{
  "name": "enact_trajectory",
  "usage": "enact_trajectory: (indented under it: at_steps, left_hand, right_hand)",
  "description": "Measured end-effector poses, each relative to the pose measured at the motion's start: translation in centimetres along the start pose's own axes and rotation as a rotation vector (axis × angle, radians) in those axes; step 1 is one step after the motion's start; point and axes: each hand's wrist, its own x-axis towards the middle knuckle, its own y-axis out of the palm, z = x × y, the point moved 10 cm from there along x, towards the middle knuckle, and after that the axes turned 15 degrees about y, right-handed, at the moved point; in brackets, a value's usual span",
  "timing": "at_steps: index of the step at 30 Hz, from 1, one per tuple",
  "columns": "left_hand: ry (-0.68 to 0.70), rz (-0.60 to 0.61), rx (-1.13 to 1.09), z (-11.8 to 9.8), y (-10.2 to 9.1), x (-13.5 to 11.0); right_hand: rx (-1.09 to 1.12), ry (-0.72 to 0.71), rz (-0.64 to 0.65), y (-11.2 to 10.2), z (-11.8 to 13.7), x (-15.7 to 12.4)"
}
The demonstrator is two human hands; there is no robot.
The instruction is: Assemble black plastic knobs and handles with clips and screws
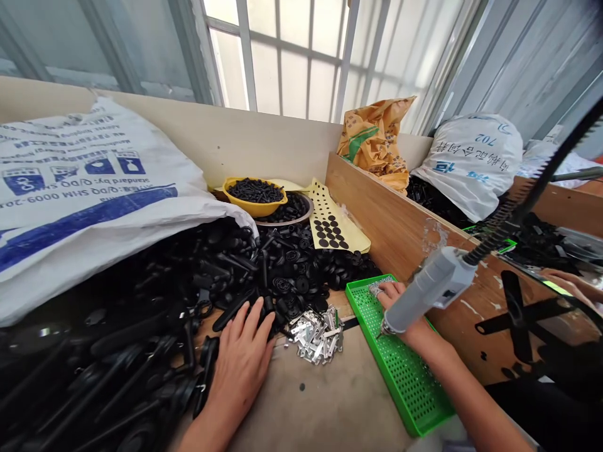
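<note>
My left hand [247, 351] lies palm down with its fingers stretched out and slightly apart. Its fingertips touch or hover over a long black plastic part [230, 314] at the edge of the black heap. Beside it on the tabletop is a small pile of flat silver metal pieces [318, 336]. My right hand [393, 292] reaches into the far end of a green perforated tray [419, 402], fingers bent together at a few small shiny metal bits [375, 287]. A hanging grey electric screwdriver [426, 289] covers part of that hand; what the fingertips pinch is hidden.
Black plastic parts [292, 276] spill from a white sack [94, 188] at left. A yellow bowl [257, 206] of black pieces and a cream sheet with black discs [360, 242] stand behind. A wooden divider [386, 207] runs along the right; another person's hand [572, 285] shows beyond it.
</note>
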Motion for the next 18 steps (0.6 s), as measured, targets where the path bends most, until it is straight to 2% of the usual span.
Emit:
enact_trajectory:
  at_steps: [3,6,10,14,18]
  left_hand:
    - [0.008,0.001,-0.007,0.1,0.4,-0.2]
    - [0.015,-0.015,-0.014,0.0,0.4,-0.2]
    - [0.007,-0.071,-0.001,-0.3,-0.3,0.1]
    - [0.008,-0.081,0.005,-0.5,-0.6,0.2]
    - [0.019,-0.087,-0.005,-0.5,-0.6,0.2]
  right_hand:
    - [-0.118,-0.076,0.106,2.0,1.4,0.3]
    - [-0.212,-0.095,0.177,2.8,2.1,0.2]
    - [-0.281,-0.099,0.238,2.5,2.5,0.1]
    - [-0.337,-0.062,0.252,1.7,1.5,-0.1]
    - [-0.396,-0.091,0.273,1.8,0.9,-1.0]
